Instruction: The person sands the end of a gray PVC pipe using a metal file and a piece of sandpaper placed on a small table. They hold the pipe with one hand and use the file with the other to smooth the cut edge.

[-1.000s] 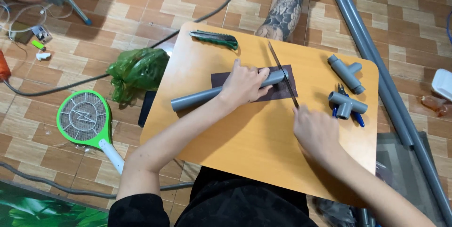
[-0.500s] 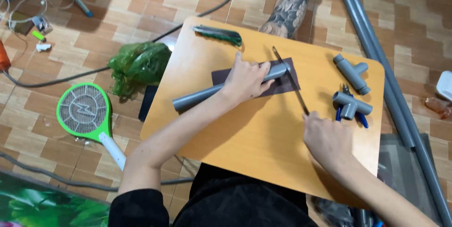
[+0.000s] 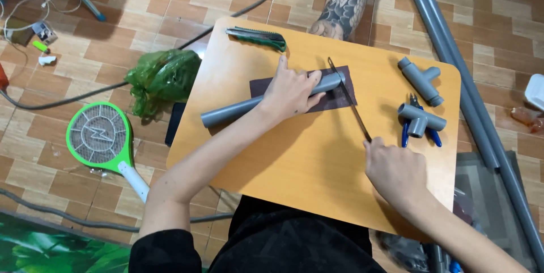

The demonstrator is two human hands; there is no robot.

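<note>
Sawing step: left hand [image 3: 292, 89] clamps grey PVC pipe [image 3: 272, 100] on worktop [image 3: 317, 176]; right hand [image 3: 396, 171] grips hacksaw blade [image 3: 348, 100] at pipe end. Next stroke likely needs a steady pipe.

Grey pipe [image 3: 238, 110] held down on a dark sheet [image 3: 340, 96], thin saw blade [image 3: 347, 98] set across its far end.

The pipe is a straight grey plastic tube lying slantwise on the wooden table [image 3: 294, 176], its open near end pointing left, its other end resting on the dark rectangular sheet. The left hand [image 3: 292, 89] presses on its middle. The narrow dark blade crosses that end at an angle, its near end gripped in the right hand [image 3: 396, 171].
</note>
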